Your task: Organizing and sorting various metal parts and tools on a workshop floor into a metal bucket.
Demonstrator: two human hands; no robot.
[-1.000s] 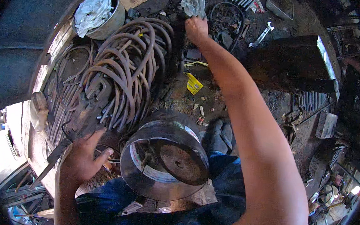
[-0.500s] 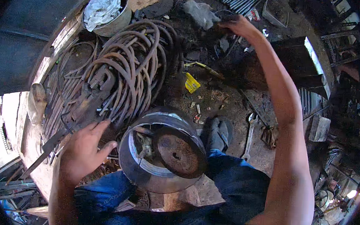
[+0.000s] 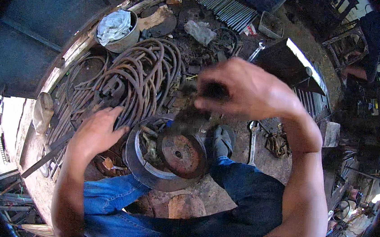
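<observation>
Between my legs sits a round metal drum (image 3: pixel 170 184) with a light inner rim, and a rusty disc (image 3: pixel 181 154) lies tilted in its right side. My left hand (image 3: pixel 96 130) is just left of the drum, fingers stretched and thumb apart, holding nothing. Beyond the drum my right hand (image 3: pixel 242 89) hangs in the air, smeared by motion. Its fingers curl around something dark that I cannot make out. A dark blur below that hand covers part of the drum's far edge. A large heap of rusty bent rods (image 3: pixel 139 78) lies beyond my left hand.
A bucket (image 3: pixel 124 43) with pale crumpled plastic stands at the far left. Straight rods (image 3: pixel 228 11) lie at the back, near a clear plastic bag (image 3: pixel 200 32). An open-end wrench (image 3: pixel 253 142) rests beside my right foot. A dark metal box (image 3: pixel 276 58) stands farther right.
My right hand has come back from the far floor beside the plastic bag toward the drum, with something dark in its fingers. My left hand stays beside the drum. The view has shifted.
</observation>
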